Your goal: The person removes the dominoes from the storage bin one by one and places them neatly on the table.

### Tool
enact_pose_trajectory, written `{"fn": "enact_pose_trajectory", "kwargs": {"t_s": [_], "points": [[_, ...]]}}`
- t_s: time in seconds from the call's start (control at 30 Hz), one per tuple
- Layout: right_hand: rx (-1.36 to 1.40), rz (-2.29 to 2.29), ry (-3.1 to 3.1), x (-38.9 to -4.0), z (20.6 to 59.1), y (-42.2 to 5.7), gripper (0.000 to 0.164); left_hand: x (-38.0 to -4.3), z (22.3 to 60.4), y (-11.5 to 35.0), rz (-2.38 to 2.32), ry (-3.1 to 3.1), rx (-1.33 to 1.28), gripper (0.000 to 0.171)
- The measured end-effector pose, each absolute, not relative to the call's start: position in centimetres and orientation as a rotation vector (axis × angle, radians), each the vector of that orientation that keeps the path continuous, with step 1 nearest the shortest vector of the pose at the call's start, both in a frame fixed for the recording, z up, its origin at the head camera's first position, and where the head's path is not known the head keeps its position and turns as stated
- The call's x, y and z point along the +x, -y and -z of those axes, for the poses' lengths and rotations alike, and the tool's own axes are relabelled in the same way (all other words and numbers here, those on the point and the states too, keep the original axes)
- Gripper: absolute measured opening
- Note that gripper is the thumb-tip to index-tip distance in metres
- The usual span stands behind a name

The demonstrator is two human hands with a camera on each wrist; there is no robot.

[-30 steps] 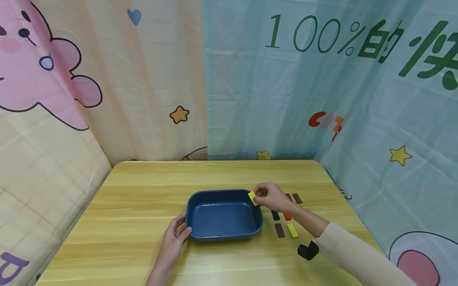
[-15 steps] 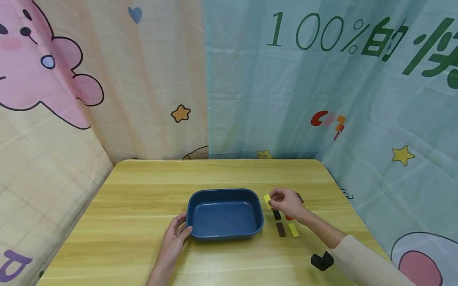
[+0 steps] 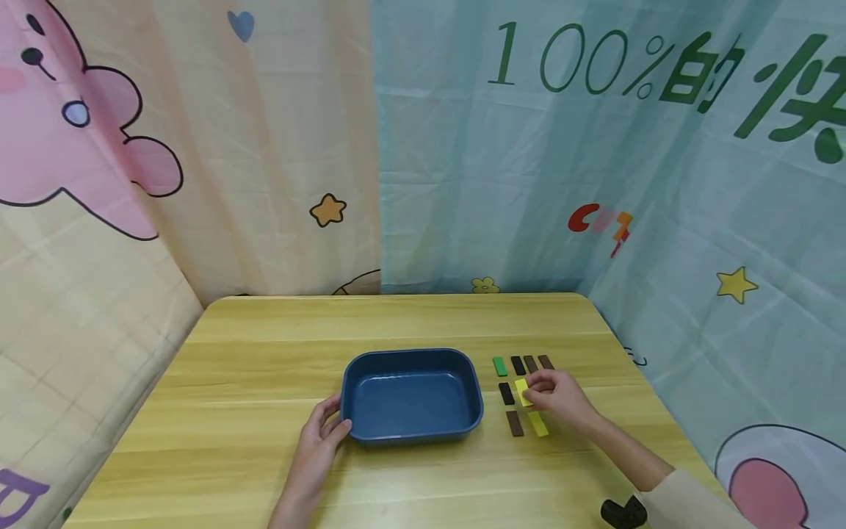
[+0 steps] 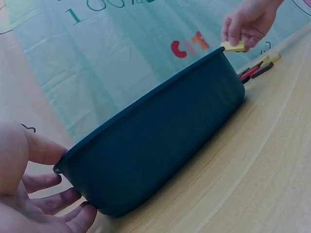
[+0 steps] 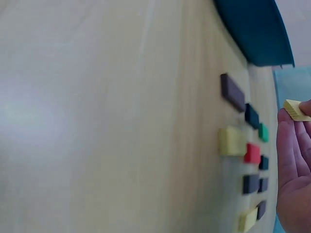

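Note:
My left hand (image 3: 317, 444) grips the left end of a dark blue rectangular basin (image 3: 410, 408), thumb on the rim and fingers along the outer wall. A small yellow rectangular block (image 3: 522, 392) is pinched between the fingertips of my right hand (image 3: 563, 397), held raised over the small blocks right of the basin. Below that hand lie another yellow block (image 3: 538, 424) and a brown block (image 3: 515, 423). Beside them are a black block (image 3: 506, 394) and a green block (image 3: 499, 366). A red block (image 5: 252, 153) shows in the right wrist view but is hidden in the head view.
Further dark blocks (image 3: 531, 364) lie behind the right hand, in rough rows on the wooden table (image 3: 264, 353). A black wrist device (image 3: 624, 512) sits by the right sleeve. A printed curtain (image 3: 449, 147) hangs behind the table.
My right hand has moved right, from the basin's right rim to over the blocks, still pinching the yellow block. The green block has come into sight. The left hand stays on the basin.

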State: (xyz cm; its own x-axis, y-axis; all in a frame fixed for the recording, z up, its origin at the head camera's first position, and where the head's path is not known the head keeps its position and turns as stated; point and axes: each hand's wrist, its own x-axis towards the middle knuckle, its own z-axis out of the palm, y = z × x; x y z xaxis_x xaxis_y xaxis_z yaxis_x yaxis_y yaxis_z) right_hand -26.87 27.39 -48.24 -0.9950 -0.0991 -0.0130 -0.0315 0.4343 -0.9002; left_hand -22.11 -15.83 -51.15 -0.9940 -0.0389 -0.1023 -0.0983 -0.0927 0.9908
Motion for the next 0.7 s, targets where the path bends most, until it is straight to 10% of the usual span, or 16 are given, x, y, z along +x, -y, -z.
{"fn": "enact_pose_trajectory", "kwargs": {"t_s": [0.7], "points": [[0.044,1.433,-2.68,-23.8,51.4,-32.5,0.023,-22.4,51.3,16.2,-2.27,-2.074,-0.129,0.053]]}}
